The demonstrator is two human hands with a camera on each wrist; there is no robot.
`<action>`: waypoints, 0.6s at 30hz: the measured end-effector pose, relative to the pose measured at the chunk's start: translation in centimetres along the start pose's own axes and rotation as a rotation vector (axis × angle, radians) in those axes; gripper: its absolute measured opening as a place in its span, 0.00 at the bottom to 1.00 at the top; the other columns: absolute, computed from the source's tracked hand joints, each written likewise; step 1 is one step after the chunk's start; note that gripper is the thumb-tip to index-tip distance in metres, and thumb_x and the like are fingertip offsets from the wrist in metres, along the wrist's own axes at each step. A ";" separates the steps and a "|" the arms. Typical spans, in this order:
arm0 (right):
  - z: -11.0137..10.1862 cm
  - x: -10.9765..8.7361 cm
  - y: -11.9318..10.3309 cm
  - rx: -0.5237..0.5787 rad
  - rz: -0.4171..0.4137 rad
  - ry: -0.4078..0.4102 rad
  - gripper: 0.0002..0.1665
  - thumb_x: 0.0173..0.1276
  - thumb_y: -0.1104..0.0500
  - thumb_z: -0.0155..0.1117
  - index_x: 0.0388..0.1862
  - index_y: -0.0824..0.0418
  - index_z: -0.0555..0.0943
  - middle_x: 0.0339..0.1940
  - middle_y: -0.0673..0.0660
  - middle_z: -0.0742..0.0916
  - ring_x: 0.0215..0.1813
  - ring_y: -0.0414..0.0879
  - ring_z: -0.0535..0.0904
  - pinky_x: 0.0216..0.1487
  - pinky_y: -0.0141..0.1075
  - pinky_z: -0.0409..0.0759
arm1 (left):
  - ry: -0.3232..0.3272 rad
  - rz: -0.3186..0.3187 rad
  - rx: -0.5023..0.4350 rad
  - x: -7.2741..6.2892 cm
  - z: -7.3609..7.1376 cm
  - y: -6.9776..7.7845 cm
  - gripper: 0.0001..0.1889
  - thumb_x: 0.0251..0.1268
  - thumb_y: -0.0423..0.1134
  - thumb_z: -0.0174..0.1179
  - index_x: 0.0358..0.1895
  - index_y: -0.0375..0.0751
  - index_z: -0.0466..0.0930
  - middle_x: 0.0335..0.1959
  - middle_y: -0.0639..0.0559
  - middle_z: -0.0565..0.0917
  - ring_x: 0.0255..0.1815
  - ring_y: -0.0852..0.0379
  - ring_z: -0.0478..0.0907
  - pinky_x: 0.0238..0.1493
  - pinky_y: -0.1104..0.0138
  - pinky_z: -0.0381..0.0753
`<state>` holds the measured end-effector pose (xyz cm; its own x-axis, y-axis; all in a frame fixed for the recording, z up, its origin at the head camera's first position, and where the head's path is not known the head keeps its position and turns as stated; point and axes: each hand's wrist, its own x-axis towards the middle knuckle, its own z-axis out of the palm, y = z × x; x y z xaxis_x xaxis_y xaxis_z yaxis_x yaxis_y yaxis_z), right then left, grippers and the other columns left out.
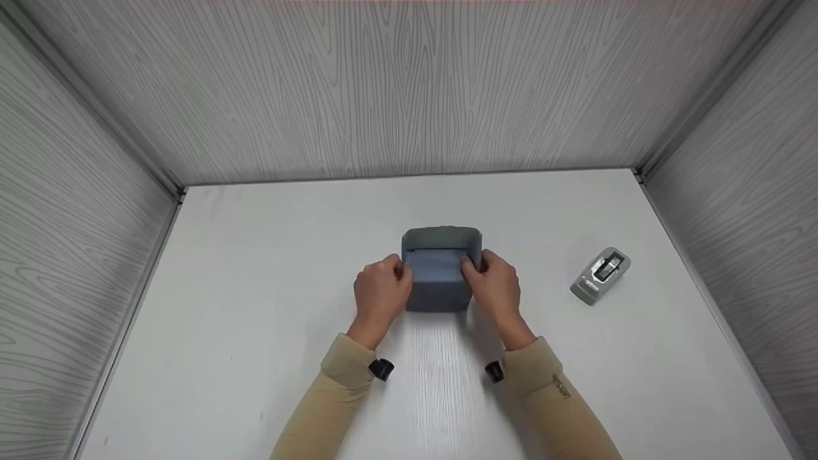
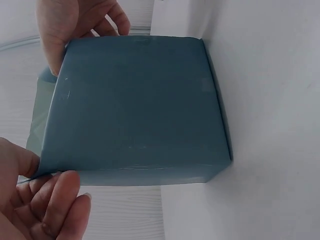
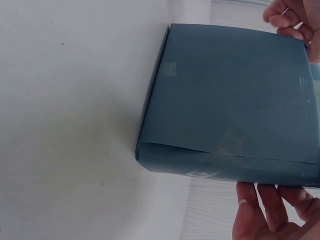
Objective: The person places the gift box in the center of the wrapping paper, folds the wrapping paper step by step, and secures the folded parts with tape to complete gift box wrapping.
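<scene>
A blue-grey paper box (image 1: 438,297) with an open top is held between both hands near the middle of the table. Its paler back wall (image 1: 441,237) rises at the far side. My left hand (image 1: 382,289) pinches the left side wall at its upper edge, thumb and fingers on either side. On the opposite wall my right hand (image 1: 495,285) grips the upper edge, its thumb inside the box and its fingers outside. Both wrist views show the smooth front face (image 2: 135,105), and clear tape (image 3: 232,142) shows along one edge in the right wrist view.
A small grey device (image 1: 601,275) with a dark framed window lies on the table to the right. The white tabletop (image 1: 268,275) is bordered by wood-grain panels (image 1: 409,89) at the back and sides.
</scene>
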<state>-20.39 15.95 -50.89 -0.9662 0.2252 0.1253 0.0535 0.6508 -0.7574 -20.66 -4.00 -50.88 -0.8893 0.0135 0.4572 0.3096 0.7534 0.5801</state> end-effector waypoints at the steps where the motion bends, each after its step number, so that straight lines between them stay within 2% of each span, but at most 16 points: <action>1: 0.0 0.0 0.0 0.004 -0.003 -0.002 0.17 0.70 0.47 0.62 0.27 0.58 0.78 0.22 0.52 0.80 0.25 0.46 0.73 0.27 0.39 0.68 | 0.001 0.000 0.009 0.1 0.0 0.0 0.19 0.64 0.35 0.59 0.13 0.46 0.67 0.10 0.56 0.68 0.13 0.60 0.62 0.17 0.66 0.59; 6: 0.1 0.1 0.3 0.017 -0.018 -0.010 0.18 0.70 0.48 0.62 0.25 0.58 0.76 0.22 0.53 0.78 0.25 0.47 0.72 0.27 0.39 0.68 | 0.002 -0.007 0.043 0.3 0.2 -0.2 0.20 0.64 0.36 0.59 0.13 0.46 0.68 0.10 0.57 0.69 0.12 0.61 0.62 0.16 0.66 0.59; 10: 0.1 0.1 0.3 0.019 -0.013 -0.010 0.18 0.70 0.48 0.62 0.26 0.58 0.77 0.22 0.53 0.79 0.25 0.47 0.72 0.27 0.39 0.68 | 0.023 -0.010 0.037 0.0 0.4 -0.2 0.15 0.64 0.38 0.61 0.18 0.44 0.73 0.13 0.55 0.73 0.13 0.59 0.67 0.16 0.65 0.64; 14: 0.0 0.0 0.2 0.022 -0.009 0.002 0.18 0.69 0.47 0.62 0.26 0.58 0.77 0.23 0.53 0.79 0.26 0.47 0.72 0.27 0.39 0.68 | 0.054 -0.008 -0.010 -0.6 0.6 -0.1 0.09 0.63 0.40 0.64 0.33 0.38 0.77 0.26 0.49 0.78 0.21 0.56 0.75 0.21 0.62 0.73; 18: 0.1 0.0 0.2 0.019 -0.001 -0.001 0.18 0.70 0.47 0.61 0.26 0.57 0.77 0.23 0.52 0.80 0.26 0.47 0.73 0.27 0.40 0.69 | 0.090 0.055 -0.032 -1.5 0.8 0.1 0.15 0.62 0.39 0.65 0.47 0.35 0.74 0.42 0.44 0.74 0.33 0.52 0.77 0.27 0.60 0.78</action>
<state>-20.41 16.05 -51.09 -0.9664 0.2241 0.1256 0.0478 0.6372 -0.7693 -19.59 -3.44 -52.03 -0.8376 -0.0060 0.5462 0.3688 0.7314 0.5736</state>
